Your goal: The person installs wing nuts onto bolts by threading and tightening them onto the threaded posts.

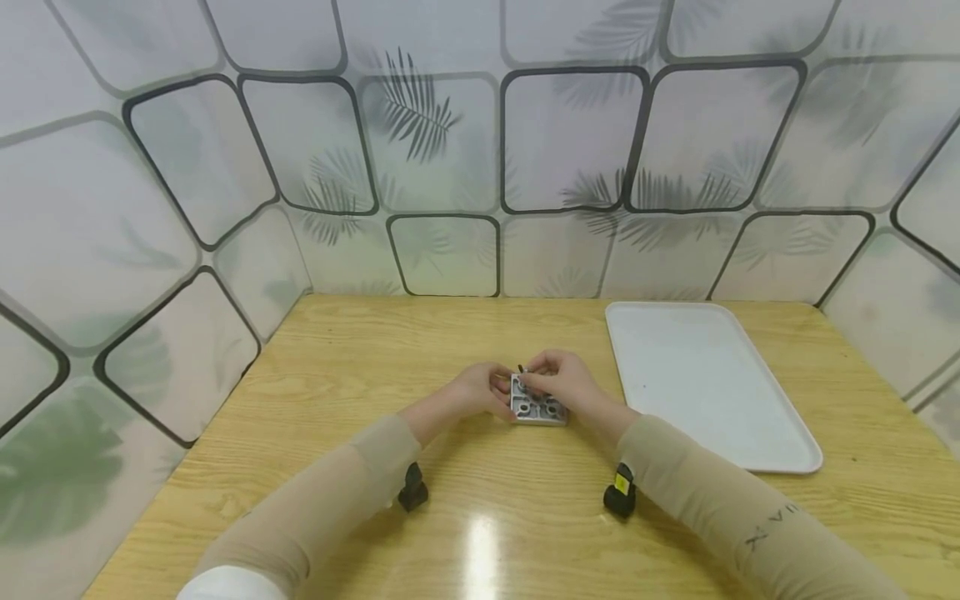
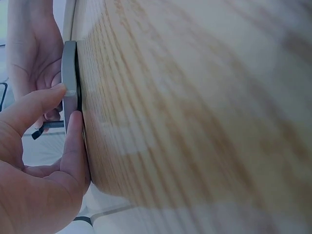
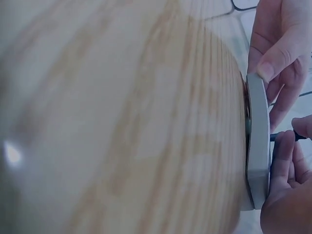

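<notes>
A square grey metal plate [image 1: 539, 419] with round raised holes on its top lies at the middle of the wooden table. My left hand [image 1: 482, 390] grips its left edge, thumb and finger along the side in the left wrist view. A black threaded bolt [image 2: 52, 125] stands up from the plate near its far left corner, its dark head bent to one side. In the right wrist view, my right hand [image 3: 287, 195] pinches the bolt [image 3: 274, 137] near its head between thumb and finger. That hand covers part of the plate's top in the head view.
On the right of the wooden table [image 1: 352, 333] lies a white rectangular tray [image 1: 690, 375]. A patterned curtain [image 1: 450, 150] stands behind the table and along both sides. Black wrist devices hang under both sleeves [image 1: 367, 467].
</notes>
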